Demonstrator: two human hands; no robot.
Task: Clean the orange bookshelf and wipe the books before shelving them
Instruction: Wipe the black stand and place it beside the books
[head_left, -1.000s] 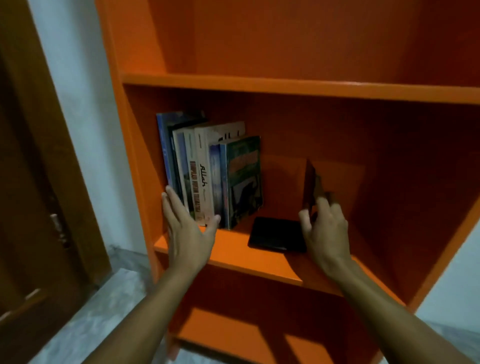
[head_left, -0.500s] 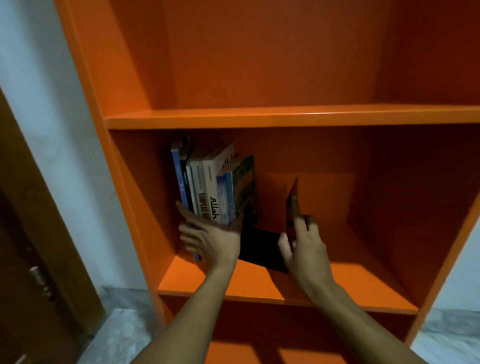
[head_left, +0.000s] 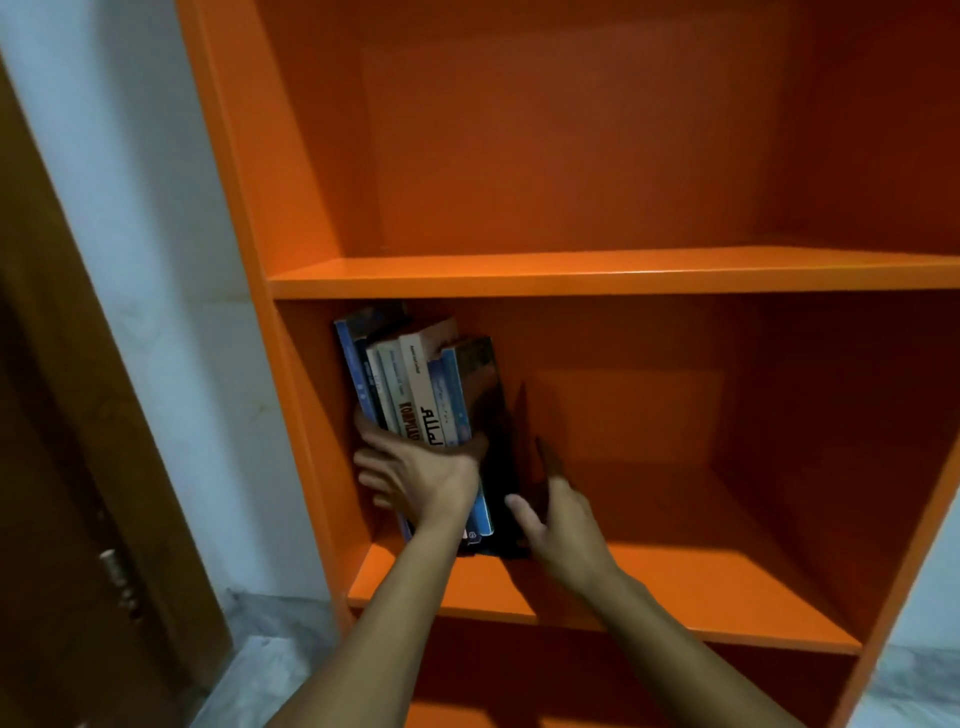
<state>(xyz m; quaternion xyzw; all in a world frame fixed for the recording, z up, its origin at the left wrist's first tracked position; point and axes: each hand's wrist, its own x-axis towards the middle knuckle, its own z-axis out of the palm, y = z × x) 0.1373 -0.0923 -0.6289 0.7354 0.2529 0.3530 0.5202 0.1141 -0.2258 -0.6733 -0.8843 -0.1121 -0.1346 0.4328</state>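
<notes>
Left hand is spread across the lower spines of the row of books, fingers wrapped round the left end of the row and thumb hooked over the right end, so it's basically gripping the whole bunch. Right hand sits just right of the books with the fingers fairly straight, pressed flat against a black bookend that stands right up against the last book. Thumb is on the near side of it, index pointing up along its upright plate. Not curled round anything as far as I can see.

The books stand upright, leaning a bit, tucked into the left corner of the middle shelf of the orange bookshelf. The white spine with "KOMPILASI" on it is roughly mid-row, with blue spines either side. The shelf board above the books has nothing on it that I can make out.

Left of the bookshelf there's a white wall, then a dark wooden door with a metal latch. Grey marble-ish floor below.
</notes>
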